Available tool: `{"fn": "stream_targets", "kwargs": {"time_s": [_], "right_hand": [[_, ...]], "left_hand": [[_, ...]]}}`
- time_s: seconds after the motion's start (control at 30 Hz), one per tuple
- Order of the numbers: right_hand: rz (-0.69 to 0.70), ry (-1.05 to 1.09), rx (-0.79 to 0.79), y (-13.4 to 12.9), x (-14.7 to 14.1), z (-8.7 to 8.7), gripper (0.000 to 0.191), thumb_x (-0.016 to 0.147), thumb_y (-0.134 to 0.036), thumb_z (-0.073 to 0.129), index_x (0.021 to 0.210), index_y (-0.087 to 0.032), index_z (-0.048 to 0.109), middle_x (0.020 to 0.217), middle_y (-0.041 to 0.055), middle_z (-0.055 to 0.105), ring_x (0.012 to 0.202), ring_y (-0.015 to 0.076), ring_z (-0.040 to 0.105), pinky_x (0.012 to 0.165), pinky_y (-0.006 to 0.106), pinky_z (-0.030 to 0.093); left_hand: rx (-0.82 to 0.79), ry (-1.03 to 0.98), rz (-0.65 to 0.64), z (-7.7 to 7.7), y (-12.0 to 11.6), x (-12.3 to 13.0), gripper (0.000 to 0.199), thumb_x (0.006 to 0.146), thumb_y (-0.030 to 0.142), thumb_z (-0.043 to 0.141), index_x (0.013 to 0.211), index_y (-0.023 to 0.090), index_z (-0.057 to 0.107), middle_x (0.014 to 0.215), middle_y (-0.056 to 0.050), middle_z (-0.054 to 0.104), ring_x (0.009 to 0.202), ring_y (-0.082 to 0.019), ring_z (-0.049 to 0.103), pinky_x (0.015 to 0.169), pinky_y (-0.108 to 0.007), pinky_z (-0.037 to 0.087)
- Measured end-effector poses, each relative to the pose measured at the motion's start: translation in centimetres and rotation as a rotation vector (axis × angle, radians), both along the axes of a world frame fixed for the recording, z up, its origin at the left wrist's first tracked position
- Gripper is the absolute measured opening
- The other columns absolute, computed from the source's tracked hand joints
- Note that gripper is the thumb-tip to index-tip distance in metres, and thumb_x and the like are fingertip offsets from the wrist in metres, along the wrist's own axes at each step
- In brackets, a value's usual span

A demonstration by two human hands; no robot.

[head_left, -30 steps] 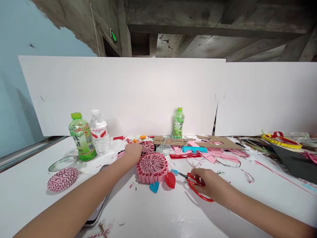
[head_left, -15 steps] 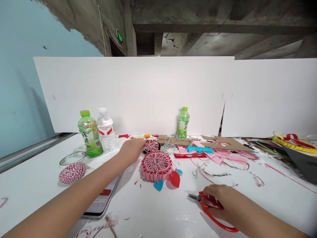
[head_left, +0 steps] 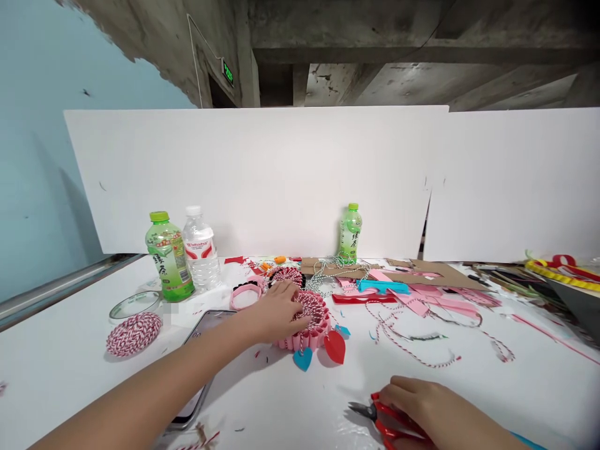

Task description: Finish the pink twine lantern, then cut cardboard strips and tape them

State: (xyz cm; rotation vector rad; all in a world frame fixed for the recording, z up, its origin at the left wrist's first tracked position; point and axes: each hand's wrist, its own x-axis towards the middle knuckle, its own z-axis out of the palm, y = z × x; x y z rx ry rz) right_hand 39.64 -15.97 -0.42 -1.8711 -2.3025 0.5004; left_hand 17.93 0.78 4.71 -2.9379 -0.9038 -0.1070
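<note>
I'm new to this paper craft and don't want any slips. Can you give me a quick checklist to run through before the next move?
1. Left hand on the pleated pink paper ring: ok, fingers rest on its twine-wound top.
2. Right hand on the red-handled scissors: ok, closed over the handles.
3. Scissor blades away from the ring: ok, they point left, apart from it.
4. Red heart and blue heart attached to the ring: cannot tell.
5. Phone free of the left forearm: cannot tell, the forearm passes over it.
</note>
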Motion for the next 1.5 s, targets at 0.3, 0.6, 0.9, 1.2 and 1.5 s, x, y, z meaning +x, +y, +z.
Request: {"fn": "stream_targets", "kwargs": {"time_s": [0.3, 0.6, 0.9, 1.2, 1.5], "right_hand": [[-0.001, 0.003, -0.027, -0.1, 0.2, -0.1, 0.013, 0.078, -0.019, 0.055, 0.086, -0.022, 0.064, 0.092, 0.0082, 0.068, 0.075, 0.0237, 0.062, 0.065, 0.031, 0.046], [-0.005, 0.055, 0.088, -0.2, 0.7, -1.9, 0.014, 0.073, -0.020, 0.057, 0.083, -0.023, 0.065, 0.085, 0.0069, 0.069, 0.068, 0.0213, 0.061, 0.061, 0.027, 0.043], [0.019, 0.111, 0.125, -0.3, 0.8, -1.9, 0.016, 0.074, -0.020, 0.057, 0.087, -0.025, 0.064, 0.084, 0.0053, 0.068, 0.073, 0.0223, 0.063, 0.069, 0.028, 0.045], [-0.007, 0.012, 0.042, -0.2, 0.5, -2.0, 0.009, 0.081, -0.026, 0.051, 0.083, -0.024, 0.059, 0.088, 0.0063, 0.067, 0.071, 0.0224, 0.060, 0.062, 0.031, 0.045], [0.198, -0.058, -0.034, 0.1, -0.1, 2.8, 0.018, 0.083, -0.031, 0.056, 0.088, -0.023, 0.070, 0.090, 0.0095, 0.070, 0.076, 0.0265, 0.064, 0.064, 0.034, 0.045]], "left_hand": [[-0.140, 0.003, 0.129, -0.5, -0.6, 0.9, 0.047, 0.087, 0.056, 0.051, 0.105, 0.015, 0.065, 0.150, -0.010, 0.036, 0.140, -0.032, 0.020, 0.111, -0.057, 0.016], [-0.128, 0.017, 0.161, -0.5, -1.8, 0.8, 0.061, 0.083, 0.067, 0.045, 0.102, 0.014, 0.067, 0.152, -0.013, 0.033, 0.142, -0.033, 0.014, 0.111, -0.056, 0.015], [-0.065, -0.017, 0.183, -1.8, -1.5, 1.4, 0.046, 0.086, 0.055, 0.053, 0.110, 0.017, 0.063, 0.146, -0.011, 0.041, 0.136, -0.032, 0.030, 0.109, -0.057, 0.022], [0.058, -0.127, 0.179, -3.1, -4.3, 3.1, 0.051, 0.089, 0.049, 0.052, 0.126, 0.014, 0.053, 0.138, -0.015, 0.049, 0.133, -0.033, 0.036, 0.108, -0.056, 0.022], [-0.234, -0.336, 0.211, -4.1, -6.5, -0.8, 0.060, 0.080, 0.019, 0.057, 0.137, 0.011, 0.044, 0.151, -0.021, 0.032, 0.139, -0.039, 0.022, 0.112, -0.057, 0.015]]}}
